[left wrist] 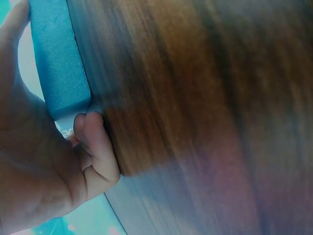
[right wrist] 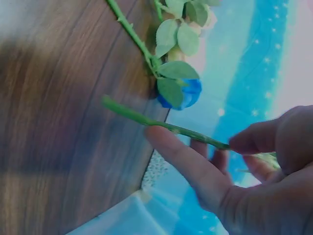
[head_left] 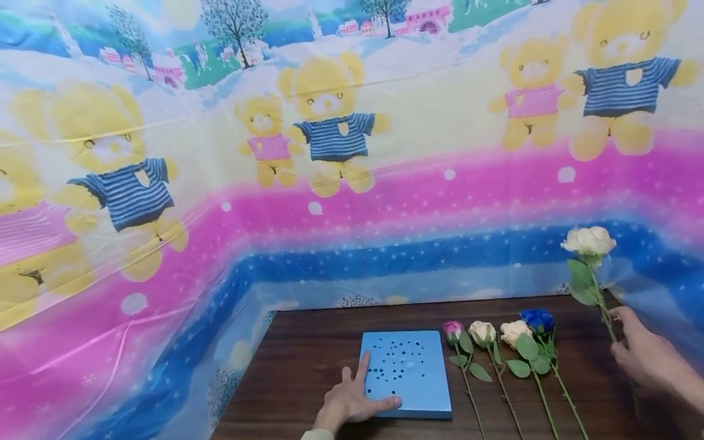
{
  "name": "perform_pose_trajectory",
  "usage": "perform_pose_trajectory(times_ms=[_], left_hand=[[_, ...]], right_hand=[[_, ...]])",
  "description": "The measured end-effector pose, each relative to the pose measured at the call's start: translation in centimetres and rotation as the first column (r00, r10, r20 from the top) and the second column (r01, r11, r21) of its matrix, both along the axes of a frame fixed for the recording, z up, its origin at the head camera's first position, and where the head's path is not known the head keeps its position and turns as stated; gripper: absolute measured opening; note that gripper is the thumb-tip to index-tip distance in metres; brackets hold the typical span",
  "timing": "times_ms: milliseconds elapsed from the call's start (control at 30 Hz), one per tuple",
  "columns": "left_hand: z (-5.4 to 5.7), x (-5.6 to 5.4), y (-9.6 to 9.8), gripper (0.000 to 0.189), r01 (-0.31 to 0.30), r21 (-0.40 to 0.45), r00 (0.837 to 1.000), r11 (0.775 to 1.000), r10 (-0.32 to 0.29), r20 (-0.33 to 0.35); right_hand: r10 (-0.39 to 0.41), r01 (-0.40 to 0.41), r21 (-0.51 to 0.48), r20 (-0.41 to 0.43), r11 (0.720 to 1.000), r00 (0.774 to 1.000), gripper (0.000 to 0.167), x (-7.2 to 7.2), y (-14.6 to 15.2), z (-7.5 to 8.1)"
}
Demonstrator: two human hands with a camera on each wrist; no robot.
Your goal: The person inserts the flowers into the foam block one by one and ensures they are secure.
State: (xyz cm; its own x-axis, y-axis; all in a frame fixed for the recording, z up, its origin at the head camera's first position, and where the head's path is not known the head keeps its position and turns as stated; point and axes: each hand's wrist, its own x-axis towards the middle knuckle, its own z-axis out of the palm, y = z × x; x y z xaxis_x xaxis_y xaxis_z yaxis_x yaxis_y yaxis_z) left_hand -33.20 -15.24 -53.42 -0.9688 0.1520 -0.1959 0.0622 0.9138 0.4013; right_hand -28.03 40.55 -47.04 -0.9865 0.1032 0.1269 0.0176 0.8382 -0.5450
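Observation:
My left hand (head_left: 352, 397) rests at the near-left corner of a light blue foam block (head_left: 409, 391) dotted with small holes. Its index finger lies along the left side, and its thumb along the front edge. In the left wrist view the other fingers (left wrist: 100, 147) curl beside the block's end (left wrist: 61, 73), close to the tabletop. My right hand (head_left: 649, 351) pinches the green stem (right wrist: 190, 134) of a white artificial rose (head_left: 590, 241), held upright with the bloom above the hand. The right wrist view shows the stem's lower end sticking out past the fingers.
Right of the block, artificial roses lie on the dark wooden table (head_left: 308, 348): a pink one (head_left: 453, 330), cream ones including this nearer one (head_left: 482, 333), and a blue one (head_left: 538, 319). A teddy-bear printed cloth (head_left: 418, 208) hangs behind the table.

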Motion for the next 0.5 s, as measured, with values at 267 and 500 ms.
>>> perform_pose_trajectory(times_ms=[267,500], left_hand=[[-0.3,0.1,0.0,0.128,-0.004,0.017,1.0,1.0,0.004,0.004],[-0.2,0.0,-0.1,0.128,-0.003,0.009,1.0,1.0,0.003,-0.003]], right_hand=[[-0.06,0.073,0.018,-0.392,0.997,0.918,0.061,-0.2,-2.3,1.3],[-0.085,0.073,-0.044,-0.548,0.996,0.832,0.063,-0.5,-3.2,2.2]])
